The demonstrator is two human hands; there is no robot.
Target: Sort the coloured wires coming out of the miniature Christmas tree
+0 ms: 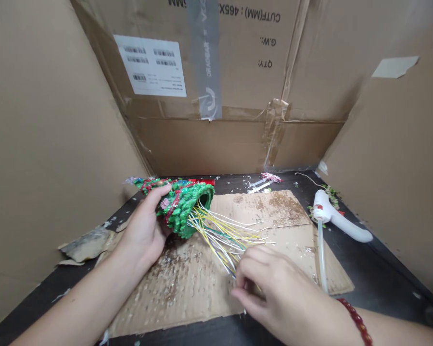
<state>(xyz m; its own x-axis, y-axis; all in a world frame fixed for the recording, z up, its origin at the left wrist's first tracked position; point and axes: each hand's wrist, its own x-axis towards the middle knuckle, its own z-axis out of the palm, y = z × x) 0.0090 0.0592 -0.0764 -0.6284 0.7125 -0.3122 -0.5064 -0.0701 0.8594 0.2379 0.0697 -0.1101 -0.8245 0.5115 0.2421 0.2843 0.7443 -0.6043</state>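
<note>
My left hand [149, 223] is wrapped round a small green Christmas tree ornament [184, 214] that lies tilted on its side, its tip to the left. Red trim and small coloured bits decorate it. Out of its dark hollow base comes a bundle of thin wires [223, 230], white, yellow and green, spreading to the right. My right hand [270, 283] is at the lower loose ends of these wires, with thumb and fingers curled together. Its fingers hide whatever part of the wires lies between them.
Under the hands lies a cardboard sheet [187, 293] with brown glue-like residue. A white glue gun [324, 206] with a clear glue stick rests at the right. Pink-and-white string [272, 178] and scraps lie behind. Tall cardboard walls [238, 144] enclose the dark table on three sides.
</note>
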